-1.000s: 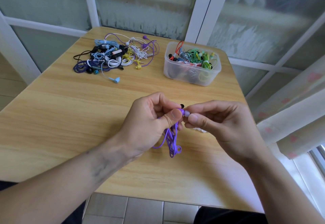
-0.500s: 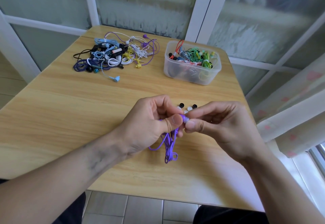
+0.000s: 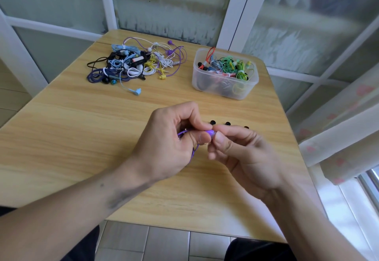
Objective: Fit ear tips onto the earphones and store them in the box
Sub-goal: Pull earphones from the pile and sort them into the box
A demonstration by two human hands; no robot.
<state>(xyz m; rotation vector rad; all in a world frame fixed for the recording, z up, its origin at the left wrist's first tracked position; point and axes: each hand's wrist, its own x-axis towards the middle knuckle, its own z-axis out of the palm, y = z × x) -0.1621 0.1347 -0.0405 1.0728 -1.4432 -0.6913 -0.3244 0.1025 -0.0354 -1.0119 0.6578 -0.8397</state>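
- Pale wooden table (image 3: 82,137) under frosted window panes carries everything; both hands meet above its middle.
- Left hand (image 3: 170,143) pinches the purple earbud (image 3: 210,132) between thumb and forefinger, its other fingers curled in around the cord.
- Right hand (image 3: 242,154) pinches the bud's right end with thumb and forefinger closed tight together — whether an ear tip sits between them is hidden.
- Long axis of the earbud runs left to right, its free end pointing into the right fingertips.
- Purple cord (image 3: 193,151) now shows only as a short arc below the left hand; half a second ago a long looped bundle hung down toward the near edge, so the loops have been drawn up behind the palm.
- Both hands have shifted a little to the right, and three black ear tips (image 3: 212,122) lie in view just beyond the knuckles.
- Far right stands the clear plastic box (image 3: 224,91), already holding coiled earphones.
- Far left lies a tangled pile of earphones (image 3: 135,63) — well apart from the hands.
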